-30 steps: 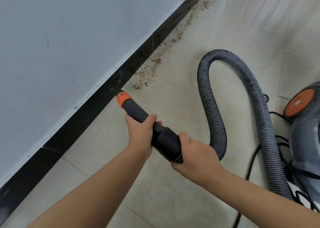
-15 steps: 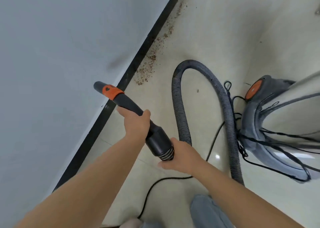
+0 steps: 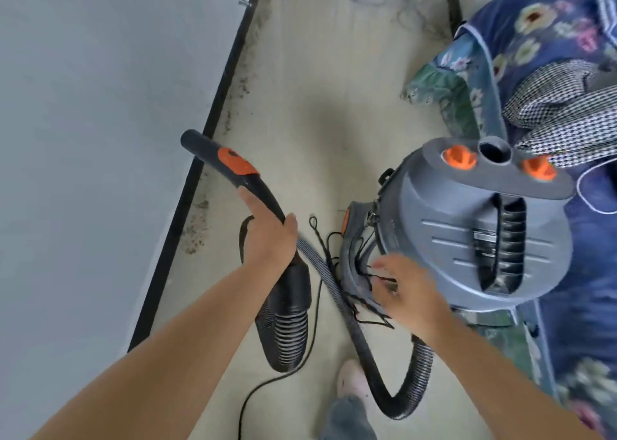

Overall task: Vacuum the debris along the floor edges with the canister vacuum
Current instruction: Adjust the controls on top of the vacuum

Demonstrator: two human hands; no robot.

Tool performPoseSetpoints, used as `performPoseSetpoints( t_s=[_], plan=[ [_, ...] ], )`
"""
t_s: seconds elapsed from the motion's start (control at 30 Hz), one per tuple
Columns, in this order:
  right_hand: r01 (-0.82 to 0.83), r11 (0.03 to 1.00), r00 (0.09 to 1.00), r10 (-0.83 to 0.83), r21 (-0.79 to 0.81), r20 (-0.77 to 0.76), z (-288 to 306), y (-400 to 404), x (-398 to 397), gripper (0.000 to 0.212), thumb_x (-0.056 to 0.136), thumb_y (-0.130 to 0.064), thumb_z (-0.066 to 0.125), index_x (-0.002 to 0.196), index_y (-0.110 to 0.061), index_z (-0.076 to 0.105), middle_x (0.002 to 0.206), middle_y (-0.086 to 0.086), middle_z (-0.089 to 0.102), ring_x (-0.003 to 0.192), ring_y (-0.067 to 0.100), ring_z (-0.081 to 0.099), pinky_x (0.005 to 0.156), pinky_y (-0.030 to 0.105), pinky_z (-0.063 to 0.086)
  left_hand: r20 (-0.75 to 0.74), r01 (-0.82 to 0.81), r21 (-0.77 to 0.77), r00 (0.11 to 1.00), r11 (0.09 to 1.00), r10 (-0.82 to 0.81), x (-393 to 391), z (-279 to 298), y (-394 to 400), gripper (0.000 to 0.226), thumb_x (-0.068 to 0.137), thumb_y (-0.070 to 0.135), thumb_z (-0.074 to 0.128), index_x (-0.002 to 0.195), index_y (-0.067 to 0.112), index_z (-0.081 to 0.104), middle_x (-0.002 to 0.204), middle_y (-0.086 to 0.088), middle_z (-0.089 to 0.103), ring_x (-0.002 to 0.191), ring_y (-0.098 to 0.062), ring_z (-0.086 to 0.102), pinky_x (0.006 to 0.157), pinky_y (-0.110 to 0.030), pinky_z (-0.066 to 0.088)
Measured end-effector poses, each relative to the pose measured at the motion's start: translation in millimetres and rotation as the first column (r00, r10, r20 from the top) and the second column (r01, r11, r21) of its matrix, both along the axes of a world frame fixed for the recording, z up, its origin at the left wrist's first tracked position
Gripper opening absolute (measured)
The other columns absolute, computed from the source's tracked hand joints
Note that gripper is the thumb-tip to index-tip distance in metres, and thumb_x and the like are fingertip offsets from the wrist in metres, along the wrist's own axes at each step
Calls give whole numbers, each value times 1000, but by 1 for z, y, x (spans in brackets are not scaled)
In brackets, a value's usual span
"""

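The left hand grips the black nozzle tube of the canister vacuum, fingers wrapped round it just below the orange collar. The tube points up and to the far left, its open tip held off the floor close to the black baseboard. The right hand is off the tube, fingers loosely spread and holding nothing, blurred, hovering at the near left side of the grey canister; whether it touches the body I cannot tell. The canister stands on the right, seen from above, with two orange knobs and a black carry handle on its lid. The ribbed hose runs from the tube's near end, loops on the floor and curls back toward the canister. A thin black cord trails across the pale floor to the near edge. Dark specks of debris lie along the floor edge beside the baseboard, left of the nozzle and farther along the wall. A flowered blue cloth and a checked fabric sit behind the canister at far right. A pale shoe shows at the near middle.
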State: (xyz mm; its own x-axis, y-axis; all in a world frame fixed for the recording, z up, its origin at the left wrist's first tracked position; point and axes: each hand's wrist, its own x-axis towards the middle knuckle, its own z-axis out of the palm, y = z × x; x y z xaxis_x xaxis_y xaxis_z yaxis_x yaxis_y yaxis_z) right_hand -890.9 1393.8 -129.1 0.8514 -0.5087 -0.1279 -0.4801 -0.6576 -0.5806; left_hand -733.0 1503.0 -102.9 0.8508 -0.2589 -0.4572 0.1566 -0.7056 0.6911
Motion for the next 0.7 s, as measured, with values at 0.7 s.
performPoseSetpoints(
  t_s=[0.7],
  plan=[
    [430, 869, 828, -488, -246, -278, 15, -267, -4, 45, 93, -30, 51, 129, -4, 45, 134, 16, 41, 125, 34, 35, 101, 38, 31, 77, 643, 289, 723, 709, -687, -18, -2, -236, 80, 95, 27, 43, 146, 25, -19, 100, -17, 57, 87, -33, 58, 72, -35, 42]
  ],
)
